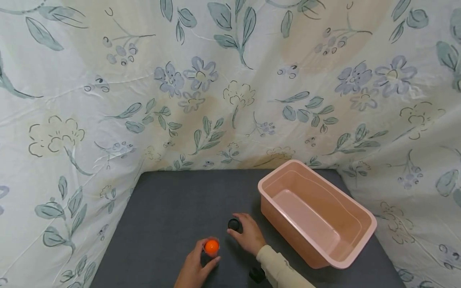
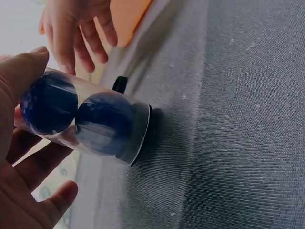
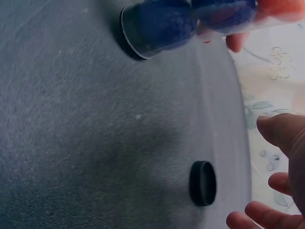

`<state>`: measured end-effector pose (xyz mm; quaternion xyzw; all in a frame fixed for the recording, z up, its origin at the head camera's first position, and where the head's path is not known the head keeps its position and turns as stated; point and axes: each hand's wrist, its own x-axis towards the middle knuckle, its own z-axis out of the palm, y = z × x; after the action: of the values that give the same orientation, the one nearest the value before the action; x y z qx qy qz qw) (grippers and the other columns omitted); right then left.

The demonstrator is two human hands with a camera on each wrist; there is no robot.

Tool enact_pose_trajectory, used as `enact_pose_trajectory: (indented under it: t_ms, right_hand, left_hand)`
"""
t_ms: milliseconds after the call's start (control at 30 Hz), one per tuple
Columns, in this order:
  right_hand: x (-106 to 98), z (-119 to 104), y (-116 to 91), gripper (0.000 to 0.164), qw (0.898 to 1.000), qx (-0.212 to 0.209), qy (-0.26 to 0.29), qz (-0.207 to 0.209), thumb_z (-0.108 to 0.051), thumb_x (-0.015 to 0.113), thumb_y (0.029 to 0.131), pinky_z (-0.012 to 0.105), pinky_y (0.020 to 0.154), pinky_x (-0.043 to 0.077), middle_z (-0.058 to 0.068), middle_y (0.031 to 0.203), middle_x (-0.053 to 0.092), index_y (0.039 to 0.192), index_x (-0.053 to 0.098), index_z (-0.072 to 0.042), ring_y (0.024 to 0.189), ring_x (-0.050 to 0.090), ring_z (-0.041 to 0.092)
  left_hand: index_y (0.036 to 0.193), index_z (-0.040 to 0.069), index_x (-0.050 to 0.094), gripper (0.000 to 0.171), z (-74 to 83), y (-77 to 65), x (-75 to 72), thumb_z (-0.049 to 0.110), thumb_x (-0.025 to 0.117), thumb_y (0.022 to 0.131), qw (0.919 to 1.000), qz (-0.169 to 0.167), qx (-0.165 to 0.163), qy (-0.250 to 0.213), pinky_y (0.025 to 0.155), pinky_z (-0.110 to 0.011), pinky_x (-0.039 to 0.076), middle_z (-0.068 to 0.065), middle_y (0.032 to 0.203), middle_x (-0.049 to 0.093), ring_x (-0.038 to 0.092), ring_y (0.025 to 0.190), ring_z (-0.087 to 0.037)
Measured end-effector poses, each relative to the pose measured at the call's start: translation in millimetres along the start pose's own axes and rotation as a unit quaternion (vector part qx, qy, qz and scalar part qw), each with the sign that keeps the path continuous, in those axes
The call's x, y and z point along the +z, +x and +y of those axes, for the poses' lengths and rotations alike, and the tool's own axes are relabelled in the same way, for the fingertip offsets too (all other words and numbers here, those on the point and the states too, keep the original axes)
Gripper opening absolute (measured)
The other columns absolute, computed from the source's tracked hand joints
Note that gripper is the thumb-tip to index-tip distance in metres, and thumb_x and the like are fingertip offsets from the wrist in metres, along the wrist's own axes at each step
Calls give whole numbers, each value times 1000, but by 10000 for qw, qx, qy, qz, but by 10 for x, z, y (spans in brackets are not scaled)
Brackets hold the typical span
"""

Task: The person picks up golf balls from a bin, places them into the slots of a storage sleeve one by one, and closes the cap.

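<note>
My left hand (image 1: 195, 266) grips a clear plastic tube (image 2: 71, 136) by its upper part, thumb on one side and fingers on the other. An orange ball (image 1: 211, 247) shows at the tube's top in the head view. Two dark blue balls (image 2: 102, 123) sit below it in the left wrist view, and the tube's base is down at the dark cloth. Beside it, my right hand (image 1: 251, 235) is spread around a round black cap (image 1: 233, 224). The right wrist view shows this cap (image 3: 203, 183) lying on the cloth, apart from the open fingers.
A pink rectangular bin (image 1: 268, 202) stands at the right of the dark table (image 1: 173, 204), angled, just beyond my right hand. A small black object (image 1: 257, 275) shows below my right wrist. Floral fabric (image 1: 201, 132) hangs behind the table and along both sides.
</note>
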<state>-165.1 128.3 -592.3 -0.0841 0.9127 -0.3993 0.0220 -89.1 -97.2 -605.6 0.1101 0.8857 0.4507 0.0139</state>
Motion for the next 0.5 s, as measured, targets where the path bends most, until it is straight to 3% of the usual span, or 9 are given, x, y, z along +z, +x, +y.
enact_pose_trajectory:
  t_ms: [500]
  right_hand:
    - [181, 145, 129, 69, 9974, 346, -613, -120, -33, 88, 84, 56, 104, 50, 17, 134, 60, 143, 60, -9, 121, 59, 35]
  left_hand:
    - [136, 14, 50, 61, -92, -22, 24, 41, 80, 91, 9996, -186, -81, -176, 88, -39, 58, 1, 119, 70, 70, 105, -14]
